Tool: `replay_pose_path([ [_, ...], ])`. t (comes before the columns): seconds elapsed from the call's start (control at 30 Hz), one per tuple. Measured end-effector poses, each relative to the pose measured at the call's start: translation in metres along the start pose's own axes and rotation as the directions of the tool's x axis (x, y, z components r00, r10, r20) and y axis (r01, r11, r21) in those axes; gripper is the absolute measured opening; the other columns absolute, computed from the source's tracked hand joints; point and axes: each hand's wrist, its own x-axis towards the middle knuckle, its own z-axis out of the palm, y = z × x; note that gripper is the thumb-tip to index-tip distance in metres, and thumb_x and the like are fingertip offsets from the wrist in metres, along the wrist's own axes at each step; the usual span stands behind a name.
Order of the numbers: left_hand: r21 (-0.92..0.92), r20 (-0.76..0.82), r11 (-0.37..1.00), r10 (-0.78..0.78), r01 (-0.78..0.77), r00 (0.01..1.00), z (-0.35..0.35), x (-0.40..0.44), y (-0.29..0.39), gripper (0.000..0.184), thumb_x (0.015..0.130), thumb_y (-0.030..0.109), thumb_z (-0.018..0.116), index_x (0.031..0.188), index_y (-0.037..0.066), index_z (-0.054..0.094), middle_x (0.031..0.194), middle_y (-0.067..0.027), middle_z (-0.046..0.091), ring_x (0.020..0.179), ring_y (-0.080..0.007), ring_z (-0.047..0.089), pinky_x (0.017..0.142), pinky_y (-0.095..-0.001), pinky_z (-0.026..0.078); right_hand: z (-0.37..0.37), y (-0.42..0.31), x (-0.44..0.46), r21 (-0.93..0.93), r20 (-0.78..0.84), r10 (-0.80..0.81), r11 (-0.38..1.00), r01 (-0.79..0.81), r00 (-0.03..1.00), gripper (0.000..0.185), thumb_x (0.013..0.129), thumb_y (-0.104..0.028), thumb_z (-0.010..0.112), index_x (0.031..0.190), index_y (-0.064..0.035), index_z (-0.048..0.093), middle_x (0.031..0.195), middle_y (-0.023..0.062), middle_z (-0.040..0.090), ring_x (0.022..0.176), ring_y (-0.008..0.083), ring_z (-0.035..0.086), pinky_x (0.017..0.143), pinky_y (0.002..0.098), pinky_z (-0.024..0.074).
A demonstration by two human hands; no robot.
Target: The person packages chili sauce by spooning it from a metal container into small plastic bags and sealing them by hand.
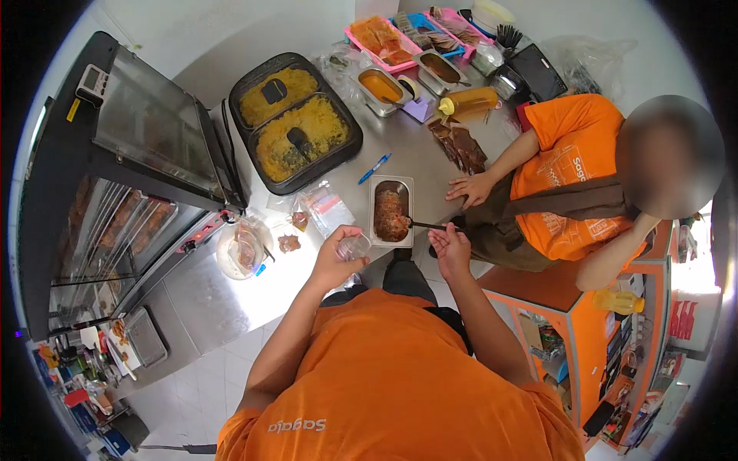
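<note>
In front of me at the counter's edge is a rectangular metal pan (375,184) holding a reddish-brown, chunky sauce (390,215). My right hand (451,250) is closed on the dark handle of a spoon (425,225), whose head rests in the sauce. On the other side, my left hand (338,261) grips a small clear plastic cup (354,247), just left of the pan and apart from it. The cup's contents, if any, are hard to make out. Clear plastic bags (326,206) lie beyond my left hand.
A black two-part tray of yellow rice (357,138) stands at the back left, near a blue pen (374,169). A glass warming cabinet (154,131) fills the left. At right, a co-worker's hand (470,189) rests on the counter. A white bowl (223,253) sits left.
</note>
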Motion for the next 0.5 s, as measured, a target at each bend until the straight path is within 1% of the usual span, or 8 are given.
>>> replay_pose_path([
  [0.07, -0.017, -0.008, 0.998, -0.058, 0.058, 0.998, -0.001, -0.002, 0.002, 0.056, 0.078, -0.003, 0.083, 0.13, 0.005, 0.062, 0.131, -0.0045, 0.062, 0.116, -0.0124, 0.059, 0.096, -0.0285, 0.052, -0.001, 0.002, -0.001, -0.015, -0.006, -0.006, 1.0, 0.006, 1.0, 0.028, 0.112, -0.026, 0.061, 0.115, 0.0008, 0.054, 0.098, 0.0203, 0.073, 0.089, 0.0272, 0.076, 0.078, 0.0362, 0.0635],
  [0.17, 0.003, -0.019, 1.0, -0.019, 0.02, 1.0, -0.003, 0.002, -0.009, 0.056, 0.078, -0.001, 0.083, 0.13, 0.005, 0.062, 0.13, -0.0044, 0.062, 0.115, -0.0134, 0.06, 0.096, -0.0289, 0.052, 0.003, 0.0, -0.003, 0.002, -0.036, -0.01, 1.0, 0.01, 0.999, 0.027, 0.112, -0.026, 0.061, 0.112, 0.0009, 0.055, 0.099, 0.0205, 0.073, 0.089, 0.0273, 0.076, 0.078, 0.0367, 0.0635],
  [0.27, 0.099, -0.028, 0.994, 0.045, -0.042, 0.999, 0.0, 0.012, -0.005, 0.056, 0.078, -0.001, 0.082, 0.13, 0.005, 0.062, 0.129, -0.0047, 0.063, 0.116, -0.0143, 0.061, 0.098, -0.029, 0.052, 0.02, -0.017, -0.011, 0.043, 0.007, -0.023, 0.999, 0.023, 1.0, 0.027, 0.111, -0.026, 0.062, 0.109, 0.0006, 0.056, 0.099, 0.0206, 0.073, 0.089, 0.0275, 0.075, 0.078, 0.0364, 0.0635],
  [0.37, 0.143, -0.025, 0.984, 0.109, -0.105, 0.994, -0.003, 0.034, 0.0, 0.058, 0.076, -0.001, 0.083, 0.13, 0.005, 0.063, 0.126, -0.0048, 0.065, 0.117, -0.0148, 0.062, 0.102, -0.0304, 0.051, 0.051, -0.048, -0.03, 0.068, 0.044, -0.032, 0.997, 0.029, 0.998, 0.028, 0.11, -0.026, 0.064, 0.109, 0.0003, 0.056, 0.097, 0.0199, 0.073, 0.089, 0.0277, 0.075, 0.076, 0.0355, 0.0629],
  [0.47, 0.209, 0.067, 0.958, 0.186, -0.196, 0.98, -0.011, 0.057, 0.029, 0.06, 0.075, 0.001, 0.084, 0.131, 0.006, 0.064, 0.127, -0.0052, 0.068, 0.122, -0.0151, 0.062, 0.105, -0.0318, 0.049, 0.079, -0.082, -0.045, -0.047, 0.123, -0.041, 0.998, 0.047, 0.992, 0.028, 0.11, -0.027, 0.065, 0.109, 0.0, 0.057, 0.093, 0.0181, 0.073, 0.086, 0.026, 0.075, 0.074, 0.0336, 0.0617],
  [0.5, 0.193, 0.103, 0.955, 0.206, -0.223, 0.973, -0.014, 0.062, 0.036, 0.061, 0.074, 0.002, 0.085, 0.131, 0.006, 0.064, 0.127, -0.0058, 0.069, 0.122, -0.0161, 0.063, 0.106, -0.0324, 0.05, 0.083, -0.089, -0.044, -0.09, 0.159, -0.07, 0.992, 0.085, 0.985, 0.028, 0.11, -0.027, 0.064, 0.109, 0.0, 0.057, 0.093, 0.0176, 0.073, 0.084, 0.025, 0.075, 0.073, 0.0331, 0.0613],
])
